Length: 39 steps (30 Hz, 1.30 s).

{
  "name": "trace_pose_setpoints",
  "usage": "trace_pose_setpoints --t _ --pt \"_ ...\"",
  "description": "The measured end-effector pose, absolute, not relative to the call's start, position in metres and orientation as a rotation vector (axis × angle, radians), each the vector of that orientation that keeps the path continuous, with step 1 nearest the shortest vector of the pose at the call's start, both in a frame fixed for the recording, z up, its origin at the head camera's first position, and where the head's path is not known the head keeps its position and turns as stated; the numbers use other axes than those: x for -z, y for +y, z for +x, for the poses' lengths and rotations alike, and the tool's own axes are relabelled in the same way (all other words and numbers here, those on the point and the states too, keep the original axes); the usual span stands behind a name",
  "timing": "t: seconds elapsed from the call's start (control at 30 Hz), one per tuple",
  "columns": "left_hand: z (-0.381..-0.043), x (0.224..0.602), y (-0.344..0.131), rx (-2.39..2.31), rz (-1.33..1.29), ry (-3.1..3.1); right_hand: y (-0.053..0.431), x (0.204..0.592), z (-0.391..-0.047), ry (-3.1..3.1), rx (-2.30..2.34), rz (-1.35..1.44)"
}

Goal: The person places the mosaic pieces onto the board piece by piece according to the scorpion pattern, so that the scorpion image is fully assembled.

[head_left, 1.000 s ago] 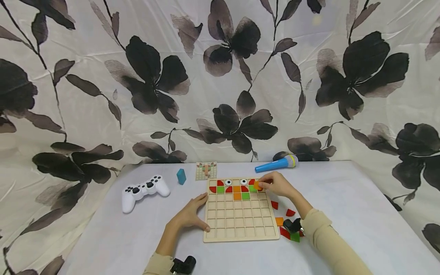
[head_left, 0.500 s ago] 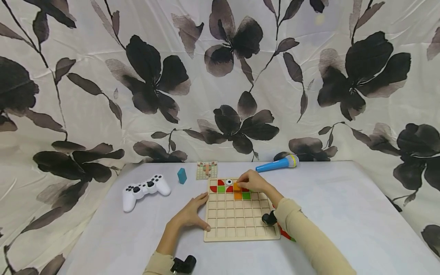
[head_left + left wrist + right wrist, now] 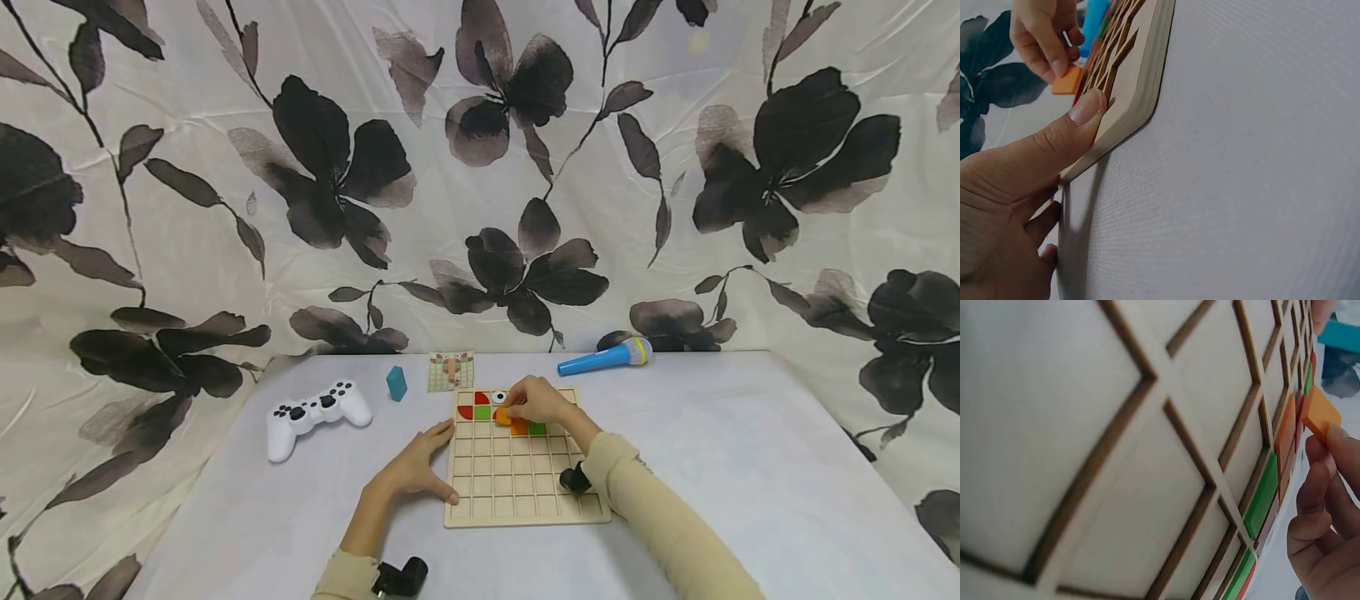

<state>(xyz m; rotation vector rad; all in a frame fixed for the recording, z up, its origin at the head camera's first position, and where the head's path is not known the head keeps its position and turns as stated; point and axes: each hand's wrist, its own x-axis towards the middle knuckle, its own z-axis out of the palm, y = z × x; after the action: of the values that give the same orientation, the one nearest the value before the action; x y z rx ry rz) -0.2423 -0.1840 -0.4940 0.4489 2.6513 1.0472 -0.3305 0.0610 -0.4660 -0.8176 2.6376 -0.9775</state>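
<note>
A wooden grid board (image 3: 525, 483) lies on the white table with colored tiles in its top rows. My right hand (image 3: 538, 400) pinches an orange square tile (image 3: 1322, 414) between thumb and fingers, just over the second row. In the head view that hand hides some tiles, while a green tile (image 3: 482, 412), a white eye tile (image 3: 499, 397) and a set orange tile (image 3: 519, 427) show. My left hand (image 3: 414, 460) is spread along the board's left edge. Its thumb (image 3: 1047, 140) rests on the board's corner rim in the left wrist view.
A small pattern card (image 3: 451, 372) lies behind the board. Left of it are a teal block (image 3: 396, 383) and a white game controller (image 3: 318, 417). A blue toy microphone (image 3: 603, 357) lies back right. My right sleeve (image 3: 660, 508) covers the spot of the loose tiles.
My right hand has moved left across the board's top rows, carrying the orange tile. Its forearm now hides the loose tiles at the right. The left hand has stayed at the board's edge.
</note>
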Motion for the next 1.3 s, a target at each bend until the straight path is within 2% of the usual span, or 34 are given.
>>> trace_pose_setpoints --t 0.7,1.07,1.3 --pt "-0.235 0.495 -0.179 -1.077 0.451 2.641 0.056 0.458 -0.306 2.618 0.774 -0.976" --pt "-0.233 0.494 -0.179 -1.081 0.436 2.650 0.139 0.454 -0.295 2.579 0.946 -0.953" --pt "-0.232 0.493 -0.180 -1.073 0.430 2.659 0.185 0.445 -0.276 2.547 0.964 -0.666"
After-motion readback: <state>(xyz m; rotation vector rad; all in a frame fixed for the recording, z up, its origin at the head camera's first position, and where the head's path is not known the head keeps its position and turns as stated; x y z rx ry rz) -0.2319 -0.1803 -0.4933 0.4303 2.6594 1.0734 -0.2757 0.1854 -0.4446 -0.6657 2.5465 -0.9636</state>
